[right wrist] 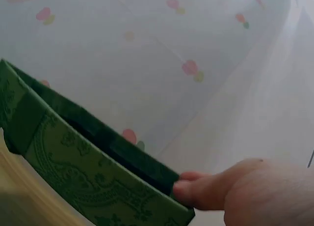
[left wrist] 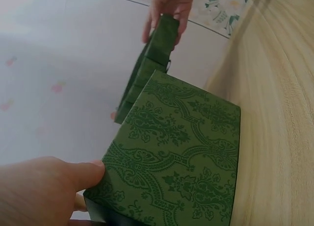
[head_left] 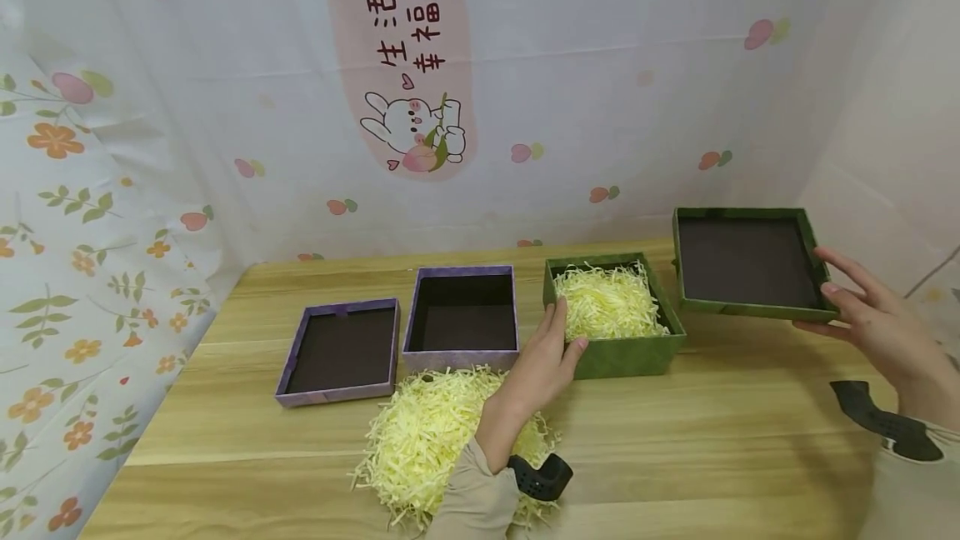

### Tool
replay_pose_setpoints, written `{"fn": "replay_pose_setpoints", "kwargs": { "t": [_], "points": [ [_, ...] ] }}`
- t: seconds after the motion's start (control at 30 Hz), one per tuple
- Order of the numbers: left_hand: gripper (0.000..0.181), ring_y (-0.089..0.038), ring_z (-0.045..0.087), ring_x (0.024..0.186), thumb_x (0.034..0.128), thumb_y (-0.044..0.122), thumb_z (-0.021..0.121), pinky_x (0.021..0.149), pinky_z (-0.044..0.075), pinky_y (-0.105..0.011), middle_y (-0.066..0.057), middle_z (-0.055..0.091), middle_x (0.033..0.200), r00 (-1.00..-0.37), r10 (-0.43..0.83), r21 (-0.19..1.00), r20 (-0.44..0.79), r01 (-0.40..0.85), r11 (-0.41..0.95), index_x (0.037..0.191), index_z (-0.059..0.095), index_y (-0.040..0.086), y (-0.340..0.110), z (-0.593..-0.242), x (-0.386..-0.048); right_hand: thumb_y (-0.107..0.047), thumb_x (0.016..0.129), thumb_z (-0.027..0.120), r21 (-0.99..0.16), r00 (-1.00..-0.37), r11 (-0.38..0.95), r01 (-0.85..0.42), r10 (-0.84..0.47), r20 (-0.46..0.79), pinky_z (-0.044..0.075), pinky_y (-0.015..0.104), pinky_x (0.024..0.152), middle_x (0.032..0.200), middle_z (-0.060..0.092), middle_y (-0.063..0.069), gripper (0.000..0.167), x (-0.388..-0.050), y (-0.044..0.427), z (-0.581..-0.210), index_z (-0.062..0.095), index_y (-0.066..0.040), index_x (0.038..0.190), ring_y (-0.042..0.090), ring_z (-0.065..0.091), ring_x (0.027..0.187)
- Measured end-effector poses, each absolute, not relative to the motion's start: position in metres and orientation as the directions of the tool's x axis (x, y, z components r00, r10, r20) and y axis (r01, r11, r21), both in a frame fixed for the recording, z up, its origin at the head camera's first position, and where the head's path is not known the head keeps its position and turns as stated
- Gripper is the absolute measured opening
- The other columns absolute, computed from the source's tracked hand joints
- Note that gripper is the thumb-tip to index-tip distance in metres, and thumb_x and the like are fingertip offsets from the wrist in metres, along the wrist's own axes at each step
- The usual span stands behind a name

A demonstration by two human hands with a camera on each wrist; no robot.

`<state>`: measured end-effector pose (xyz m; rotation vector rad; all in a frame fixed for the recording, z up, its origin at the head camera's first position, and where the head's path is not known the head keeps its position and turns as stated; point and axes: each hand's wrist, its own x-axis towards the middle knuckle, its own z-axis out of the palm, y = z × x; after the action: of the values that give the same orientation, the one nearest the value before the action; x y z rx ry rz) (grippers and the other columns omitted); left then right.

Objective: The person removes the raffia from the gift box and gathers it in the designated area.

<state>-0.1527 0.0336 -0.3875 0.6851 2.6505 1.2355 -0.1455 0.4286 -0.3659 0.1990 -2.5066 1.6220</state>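
Note:
My right hand (head_left: 873,319) grips the right edge of a green box lid (head_left: 750,265), held up off the table with its dark inside towards the head camera. In the right wrist view, the thumb lies over the rim of the lid (right wrist: 98,162). My left hand (head_left: 536,365) holds the front left corner of a green patterned box (head_left: 626,359), its thumb on the front face and fingers along the left side. That box stands on the table, full of pale yellow shredded paper (head_left: 607,302). The left wrist view shows the box's front (left wrist: 176,147), with the fingers partly hidden.
Left of the green box stands an open purple box (head_left: 461,357) with a dark inside. Its purple lid (head_left: 337,397) lies inside up further left. A heap of yellow shredded paper (head_left: 420,440) lies in front, partly under my left forearm. Patterned cloth (head_left: 600,107) hangs behind the wooden table (head_left: 712,457).

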Motion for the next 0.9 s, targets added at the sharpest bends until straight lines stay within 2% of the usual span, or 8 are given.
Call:
{"fn": "replay_pose_setpoints", "kwargs": {
  "t": [0.07,0.13,0.2,0.37,0.67,0.77,0.83,0.9],
  "points": [
    [0.064,-0.026,0.015,0.138,0.1012,0.03,0.04,0.107,0.026,-0.04,-0.017,0.009,0.153,-0.888,0.454,0.76,0.068,0.341,0.553,0.15,0.006,0.006,0.033,-0.388,-0.153,-0.017,0.102,0.033,-0.887,-0.985,0.435,-0.154,0.001,0.171,0.051,0.017,0.064,0.074,0.032,-0.002,0.053,-0.146,0.433,-0.371,0.013,-0.026,0.151,0.009,0.044,0.058],
    [0.064,-0.025,0.016,0.138,0.1009,0.03,0.041,0.107,0.026,-0.04,-0.017,0.01,0.153,-0.89,0.451,0.762,0.071,0.34,0.551,0.15,0.006,0.006,0.033,-0.389,-0.153,-0.018,0.103,0.031,-0.884,-0.989,0.45,-0.125,0.012,0.146,0.05,0.016,0.064,0.11,0.039,0.001,0.053,-0.146,0.438,-0.377,0.009,-0.027,0.151,0.006,0.051,0.087],
    [0.065,-0.025,0.016,0.138,0.1008,0.03,0.041,0.107,0.026,-0.04,-0.017,0.01,0.152,-0.889,0.451,0.762,0.075,0.343,0.549,0.15,0.006,0.006,0.033,-0.39,-0.153,-0.021,0.103,0.029,-0.864,-0.993,0.496,-0.085,0.029,0.114,0.05,0.015,0.064,0.115,0.031,0.003,0.053,-0.146,0.441,-0.382,0.006,-0.029,0.151,0.007,0.051,0.09],
    [0.067,-0.022,0.013,0.138,0.1008,0.03,0.041,0.108,0.024,-0.038,-0.015,0.006,0.153,-0.889,0.452,0.768,0.077,0.342,0.542,0.149,0.003,0.005,0.033,-0.39,-0.153,-0.021,0.103,0.031,-0.89,-0.998,0.454,-0.049,0.0,0.055,0.052,0.02,0.065,0.09,0.028,0.006,0.055,-0.149,0.447,-0.391,0.004,-0.023,0.151,0.013,0.037,0.052],
    [0.068,-0.021,0.012,0.138,0.1007,0.029,0.041,0.109,0.022,-0.036,-0.016,0.006,0.153,-0.893,0.442,0.765,0.085,0.343,0.545,0.149,0.001,0.002,0.034,-0.391,-0.152,-0.019,0.104,0.026,-0.871,-0.996,0.491,-0.004,-0.08,-0.04,0.054,0.03,0.069,0.104,0.02,0.02,0.055,-0.152,0.451,-0.4,-0.002,-0.016,0.151,0.014,0.037,0.053],
    [0.068,-0.02,0.012,0.138,0.1006,0.03,0.041,0.109,0.022,-0.036,-0.014,0.005,0.153,-0.894,0.44,0.761,0.08,0.34,0.552,0.149,0.001,0.003,0.034,-0.39,-0.153,-0.021,0.104,0.027,-0.882,-0.994,0.47,0.017,-0.091,-0.068,0.055,0.033,0.071,0.132,0.004,0.035,0.056,-0.154,0.452,-0.403,-0.004,-0.016,0.15,0.022,0.047,0.093],
    [0.069,-0.02,0.011,0.139,0.1006,0.03,0.041,0.109,0.021,-0.036,-0.013,0.004,0.153,-0.894,0.441,0.76,0.074,0.337,0.555,0.149,0.001,0.004,0.034,-0.39,-0.153,-0.025,0.103,0.031,-0.904,-0.99,0.426,0.043,-0.102,-0.095,0.055,0.036,0.071,0.141,-0.018,0.035,0.059,-0.156,0.457,-0.409,-0.005,-0.019,0.15,0.043,0.023,0.126],
    [0.069,-0.02,0.011,0.139,0.1006,0.03,0.041,0.109,0.022,-0.036,-0.012,0.005,0.153,-0.895,0.44,0.759,0.072,0.336,0.558,0.149,0.001,0.004,0.033,-0.39,-0.153,-0.024,0.103,0.033,-0.92,-0.983,0.38,0.093,-0.112,-0.146,0.054,0.038,0.073,0.138,-0.033,0.033,0.063,-0.157,0.46,-0.413,-0.009,-0.023,0.149,0.051,0.001,0.13]
  ]
}}
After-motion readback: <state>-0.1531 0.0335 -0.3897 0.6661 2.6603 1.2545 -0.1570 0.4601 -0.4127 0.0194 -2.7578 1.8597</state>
